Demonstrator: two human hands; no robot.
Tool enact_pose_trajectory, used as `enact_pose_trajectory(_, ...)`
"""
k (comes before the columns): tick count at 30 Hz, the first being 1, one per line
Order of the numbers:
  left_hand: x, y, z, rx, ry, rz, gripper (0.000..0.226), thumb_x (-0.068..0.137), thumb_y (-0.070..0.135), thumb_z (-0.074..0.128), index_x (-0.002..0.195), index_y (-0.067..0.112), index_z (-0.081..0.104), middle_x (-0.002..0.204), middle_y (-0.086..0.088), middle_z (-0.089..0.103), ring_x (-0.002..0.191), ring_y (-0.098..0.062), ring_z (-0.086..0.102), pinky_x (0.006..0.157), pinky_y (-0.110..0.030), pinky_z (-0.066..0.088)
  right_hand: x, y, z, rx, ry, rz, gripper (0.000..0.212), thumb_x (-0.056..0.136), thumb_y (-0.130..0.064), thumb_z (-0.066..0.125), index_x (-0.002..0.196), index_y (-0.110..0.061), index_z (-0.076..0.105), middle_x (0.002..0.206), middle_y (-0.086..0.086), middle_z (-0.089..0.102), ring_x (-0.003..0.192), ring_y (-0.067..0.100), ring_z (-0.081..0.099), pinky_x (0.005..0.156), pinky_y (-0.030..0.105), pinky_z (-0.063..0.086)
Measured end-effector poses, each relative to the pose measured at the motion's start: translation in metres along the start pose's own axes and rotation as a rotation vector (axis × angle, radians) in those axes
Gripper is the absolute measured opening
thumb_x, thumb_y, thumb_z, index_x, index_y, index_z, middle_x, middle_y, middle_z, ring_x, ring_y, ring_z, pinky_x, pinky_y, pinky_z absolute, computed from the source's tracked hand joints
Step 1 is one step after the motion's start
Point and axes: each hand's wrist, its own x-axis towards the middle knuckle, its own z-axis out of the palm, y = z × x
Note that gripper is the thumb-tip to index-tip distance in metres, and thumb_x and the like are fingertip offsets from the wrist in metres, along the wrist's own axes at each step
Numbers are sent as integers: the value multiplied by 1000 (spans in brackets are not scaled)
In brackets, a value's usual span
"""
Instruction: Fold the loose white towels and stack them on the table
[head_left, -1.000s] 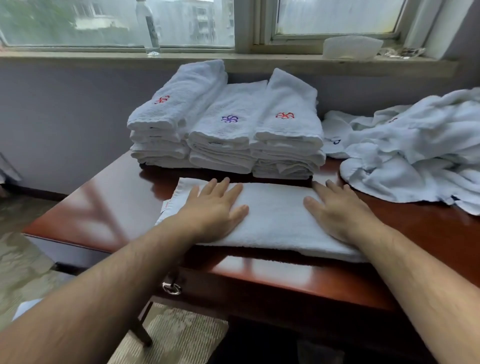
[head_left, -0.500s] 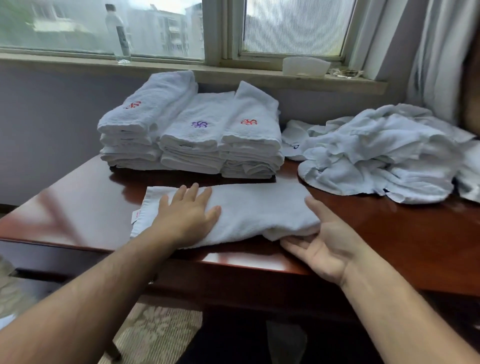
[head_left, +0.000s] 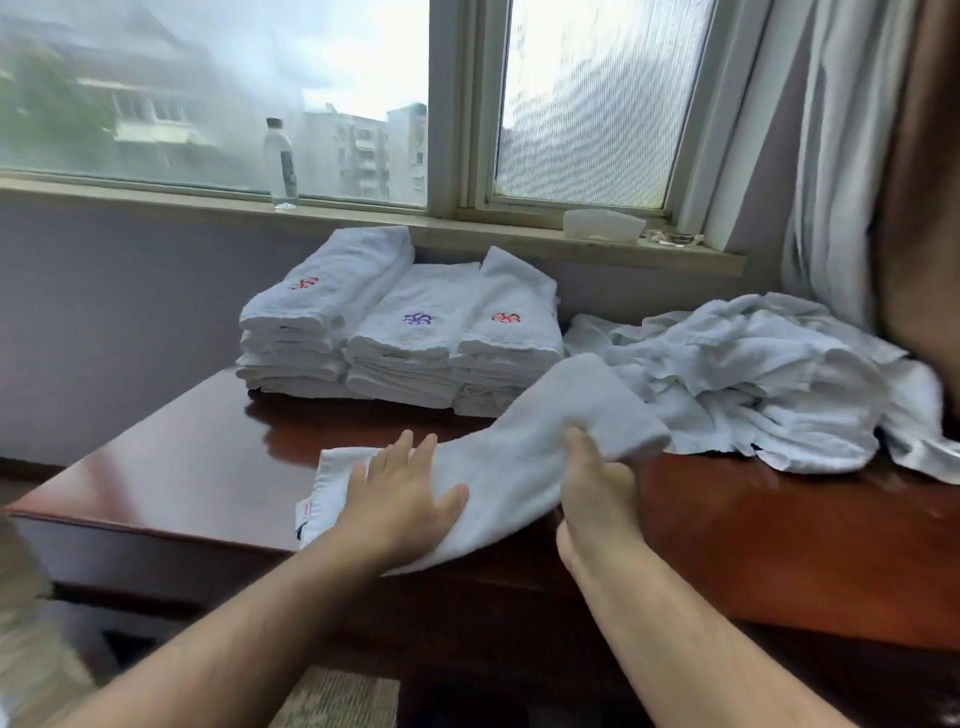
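On the sill at the far left stands a clear bottle (head_left: 280, 166). Below it, the table (head_left: 171, 467) carries three stacks (head_left: 400, 338) of folded towels set side by side against the wall (red emblem on the left stack, purple in the middle, red on the right).

In front of them, at the table's near edge, lies the towel (head_left: 519, 467) being folded, a long white strip. The left hand (head_left: 400, 499) lies flat on the strip's left part, fingers straight and slightly spread, pressing it to the wood; a small tag shows at the cloth's left end. The right hand (head_left: 597, 493) grips the strip's right end and holds it raised off the table, thumb over the near edge, the other fingers hidden under the cloth. The lifted end rises toward the rightmost stack.

Further right, a crumpled pile (head_left: 753, 379) of loose white towels covers the back of the table, touching the last stack. Above it a white box (head_left: 602, 224) sits on the sill, and a pale curtain (head_left: 831, 156) hangs at the far right.
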Motion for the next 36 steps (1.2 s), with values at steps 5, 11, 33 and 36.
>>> enact_pose_trajectory(5, 16, 0, -25, -352, 57, 123, 109, 80, 65, 70, 162, 27, 9, 168, 1, 14, 153, -20, 12, 123, -38, 16, -1, -49, 21, 52, -294, -133, 25, 91, -27, 66, 109, -10, 72, 101, 1, 79, 97, 17, 75, 81, 35, 58)
enact_pose_trajectory(11, 58, -4, -68, -944, -16, 290, 141, 53, 70, 88, 160, 35, 4, 159, 7, 36, 135, -11, 49, 102, -26, 49, 24, -103, 52, 69, -533, -189, 27, 90, -23, 67, 107, -3, 70, 96, 12, 77, 89, 27, 75, 70, 37, 59)
enact_pose_trajectory(33, 141, -57, -107, -1250, -2, 86, 57, 80, 34, 82, 126, 26, 50, 102, 0, 76, 92, -24, 76, 68, -33, 61, 185, -99, 236, -149, -604, -219, 33, 88, -23, 64, 115, -5, 71, 96, 12, 75, 84, 27, 74, 71, 39, 61)
enact_pose_trajectory(36, 176, -58, -140, -1183, 29, 13, 68, 78, 41, 85, 131, 26, 45, 106, -4, 75, 89, -20, 76, 66, -31, 61, 217, -110, 268, -144, -558, -246, 26, 88, -18, 64, 110, -7, 73, 84, 5, 75, 72, 19, 72, 61, 30, 57)
